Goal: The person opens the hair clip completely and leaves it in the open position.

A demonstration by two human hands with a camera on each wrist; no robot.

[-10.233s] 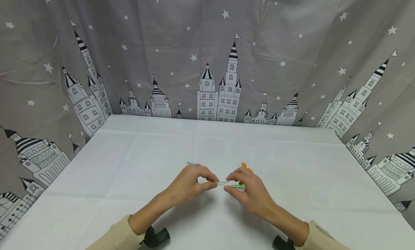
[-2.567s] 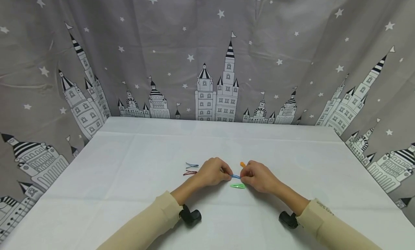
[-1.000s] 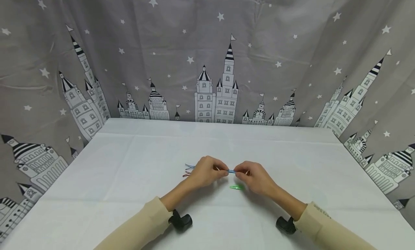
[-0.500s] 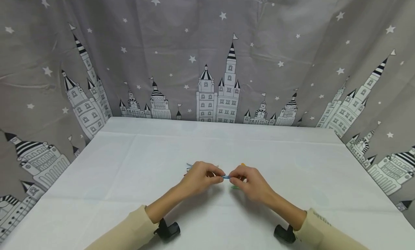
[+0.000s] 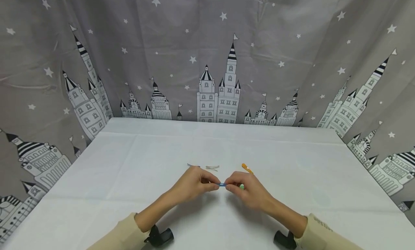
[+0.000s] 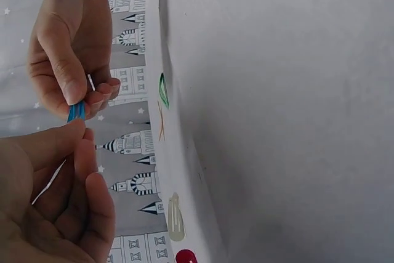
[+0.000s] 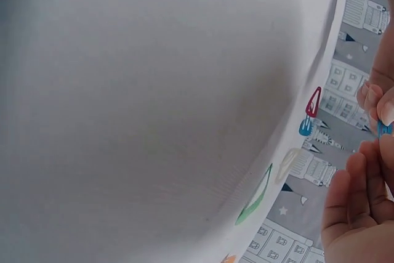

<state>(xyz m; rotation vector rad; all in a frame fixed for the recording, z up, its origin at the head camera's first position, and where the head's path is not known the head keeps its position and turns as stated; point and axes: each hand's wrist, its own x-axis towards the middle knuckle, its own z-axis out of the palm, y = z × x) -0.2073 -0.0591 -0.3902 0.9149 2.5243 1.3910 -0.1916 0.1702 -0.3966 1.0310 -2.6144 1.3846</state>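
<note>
1. Pinching here, both of my hands at once: my left hand (image 5: pixel 192 185) has thumb and fingertips on one end of the small, slim blue hair clip (image 5: pixel 222 184), and my right hand (image 5: pixel 251 190) has the other end.
2. And there's the blue clip itself, up in the air above the white cloth-covered worktop (image 5: pixel 155 152), right between my fingertips, just a short stretch of blue peeking out; the rest is covered by my fingers, so I can't tell whether its frame is snapped flat.
3. Over beyond my right hand, the slim orange hair clip (image 5: pixel 247 168) lies slanting on the worktop, its lower end close to my knuckles in the head view.
4. Tucked behind that same hand, a bit of the narrow green hair clip (image 5: pixel 241 186) shows through between thumb and fingers!
5. Past my left hand, the pale cream, teardrop-shaped hair clip (image 5: pixel 212 167) lies on the cloth, and to its left a second blue hair clip (image 5: pixel 193 165), partly hidden by my hand.
6. Right wrist view now: the red, loop-shaped hair clip (image 7: pixel 314 101) sits by that second blue one; whether they touch, I can't tell.
7. Backing it all, the grey curtain (image 5: pixel 168 44) printed with white stars and castles.
</note>
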